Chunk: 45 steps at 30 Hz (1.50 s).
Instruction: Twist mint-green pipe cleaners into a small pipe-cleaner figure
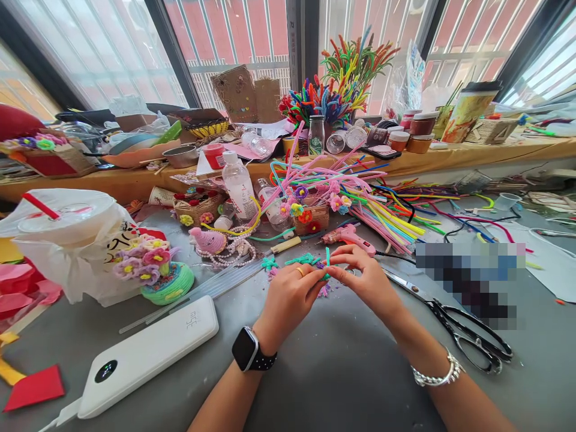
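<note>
Nearest the head camera, our 2 forearms point(227, 399) reach in over the grey worktop point(337, 384), with a dark-faced watch point(245, 349) on the left wrist and a silver bracelet point(438, 379) on the right. Our left hand point(292, 285) and right hand point(366, 282) meet near the middle of the worktop, and the piece in work, a small teal strip point(327, 257) of fuzzy stem, is between them. Its free end stands upright above our fingertips; the rest is covered by our knuckles. The fingers of both hands are drawn narrow, pinched on that strip from either side, though the left fingertips are partly hidden.

As we judge it, this piece is part-way: the strip looks to be in the middle of bending or twisting, its end not yet tucked in. Just behind our left hand lie teal pieces point(303, 259) that seem shaped already, and purple bits point(324, 291) show just below our fingers; we cannot tell whether these are parts or offcuts. Any joining or trimming is probably left to do: the pink glue gun point(348, 238) lies behind our right hand, and the scissors point(468, 336) lie beside our right forearm, both unheld. Potted flowers point(153, 264) to the left look complete, and a loose heap of pipe cleaners point(387, 222) lies beyond, uncoiled and apparently unworked.
</note>
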{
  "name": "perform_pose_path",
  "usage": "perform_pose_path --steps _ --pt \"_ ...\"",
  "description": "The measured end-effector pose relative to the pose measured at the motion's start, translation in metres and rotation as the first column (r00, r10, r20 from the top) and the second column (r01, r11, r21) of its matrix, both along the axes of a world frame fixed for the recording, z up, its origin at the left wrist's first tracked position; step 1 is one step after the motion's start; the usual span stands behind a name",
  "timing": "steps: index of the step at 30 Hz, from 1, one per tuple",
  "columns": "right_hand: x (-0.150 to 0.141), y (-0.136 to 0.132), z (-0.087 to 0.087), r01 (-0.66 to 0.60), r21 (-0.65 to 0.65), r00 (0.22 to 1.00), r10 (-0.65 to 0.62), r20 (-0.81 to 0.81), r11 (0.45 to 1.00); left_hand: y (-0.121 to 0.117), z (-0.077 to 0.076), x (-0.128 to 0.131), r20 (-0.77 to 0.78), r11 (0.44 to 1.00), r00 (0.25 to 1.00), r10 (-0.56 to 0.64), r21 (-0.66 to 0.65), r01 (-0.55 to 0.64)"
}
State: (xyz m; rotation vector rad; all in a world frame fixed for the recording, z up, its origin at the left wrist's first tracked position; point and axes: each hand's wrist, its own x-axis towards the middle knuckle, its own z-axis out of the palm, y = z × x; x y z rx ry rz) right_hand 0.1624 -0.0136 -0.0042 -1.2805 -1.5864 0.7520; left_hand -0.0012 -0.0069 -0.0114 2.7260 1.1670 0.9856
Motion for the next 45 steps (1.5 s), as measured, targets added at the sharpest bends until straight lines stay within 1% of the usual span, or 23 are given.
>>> perform_pose_path --steps 2,5,9,11,13,15,18,20,22,24,26,27,29,31,32,34,36,37,38,39,40,42,45 --pt "-0.001 0.0 -0.002 -0.017 -0.023 0.999 0.016 -0.047 1.0 -0.002 0.002 0.001 -0.004 0.999 1.0 -0.006 -0.042 0.006" --pt "-0.002 -0.001 -0.002 -0.032 0.033 0.994 0.035 -0.102 0.999 -0.004 0.007 0.002 0.102 0.976 0.994 0.037 -0.219 -0.014" --pt "-0.005 -0.007 0.001 -0.002 0.248 1.0 0.003 -0.004 0.969 -0.004 0.014 0.002 0.378 0.859 0.914 0.146 -0.507 0.072" --pt "-0.008 -0.01 0.002 0.006 0.368 0.996 -0.037 0.078 0.93 -0.003 0.017 0.002 0.477 0.788 0.855 0.203 -0.598 0.147" --pt "-0.012 -0.012 0.0 -0.018 0.42 0.994 -0.028 0.105 0.907 -0.002 0.018 0.001 0.558 0.729 0.793 0.245 -0.645 0.228" --pt "-0.015 -0.013 -0.001 -0.04 0.374 0.999 0.03 0.033 0.926 -0.001 0.018 0.0 0.624 0.685 0.734 0.27 -0.66 0.309" --pt "-0.019 -0.011 -0.004 -0.065 0.183 0.965 0.108 -0.238 0.981 -0.001 0.016 -0.001 0.699 0.616 0.654 0.289 -0.659 0.432" --pt "-0.022 -0.009 -0.007 -0.121 0.022 0.869 0.116 -0.482 0.992 -0.001 0.015 -0.001 0.734 0.565 0.611 0.299 -0.651 0.506" --pt "-0.026 -0.006 -0.01 -0.245 -0.12 0.72 0.097 -0.687 0.962 -0.001 0.014 -0.001 0.758 0.526 0.588 0.283 -0.635 0.566" --pt "-0.028 -0.004 -0.013 -0.395 -0.195 0.587 0.083 -0.805 0.898 -0.002 0.014 -0.002 0.77 0.493 0.595 0.23 -0.619 0.611" --pt "-0.028 -0.003 -0.014 -0.506 -0.216 0.515 0.092 -0.852 0.835 -0.002 0.016 -0.004 0.75 0.456 0.649 0.133 -0.627 0.631" --pt "-0.027 -0.003 -0.014 -0.539 -0.222 0.505 0.101 -0.857 0.813 -0.002 0.018 -0.006 0.72 0.434 0.691 0.065 -0.644 0.63" --pt "-0.021 -0.002 -0.011 -0.567 -0.241 0.536 0.131 -0.834 0.787 -0.002 0.022 -0.009 0.623 0.397 0.776 -0.099 -0.69 0.605" --pt "-0.011 -0.001 -0.007 -0.563 -0.269 0.63 0.195 -0.752 0.781 -0.002 0.025 -0.011 0.493 0.396 0.832 -0.253 -0.732 0.554" --pt "-0.007 -0.001 -0.004 -0.557 -0.282 0.697 0.255 -0.67 0.781 -0.002 0.025 -0.012 0.425 0.415 0.849 -0.313 -0.743 0.525" --pt "0.001 0.0 0.002 -0.514 -0.266 0.811 0.362 -0.459 0.815 -0.002 0.022 -0.011 0.278 0.505 0.884 -0.375 -0.739 0.446" --pt "0.005 0.0 0.007 -0.441 -0.177 0.891 0.406 -0.201 0.88 -0.001 0.017 -0.009 0.13 0.637 0.932 -0.337 -0.698 0.327" --pt "0.005 -0.001 0.009 -0.417 -0.112 0.908 0.409 -0.087 0.902 0.0 0.015 -0.008 0.067 0.707 0.961 -0.27 -0.663 0.245" --pt "0.005 -0.003 0.01 -0.409 -0.053 0.913 0.409 -0.005 0.911 0.001 0.013 -0.008 0.036 0.756 0.983 -0.181 -0.634 0.163" --pt "0.004 -0.004 0.011 -0.407 -0.006 0.912 0.407 0.042 0.913 0.002 0.011 -0.007 0.044 0.769 0.993 -0.108 -0.63 0.111" --pt "0.003 -0.005 0.012 -0.411 0.024 0.911 0.41 0.054 0.911 0.003 0.011 -0.007 0.084 0.743 0.993 -0.082 -0.659 0.117" --pt "0.0 -0.008 0.011 -0.404 0.047 0.915 0.404 0.007 0.914 0.006 0.013 -0.008 0.264 0.685 0.964 0.027 -0.708 0.175" --pt "-0.004 -0.01 0.008 -0.359 0.015 0.924 0.357 -0.134 0.933 0.008 0.018 -0.011 0.534 0.582 0.829 0.165 -0.732 0.355"
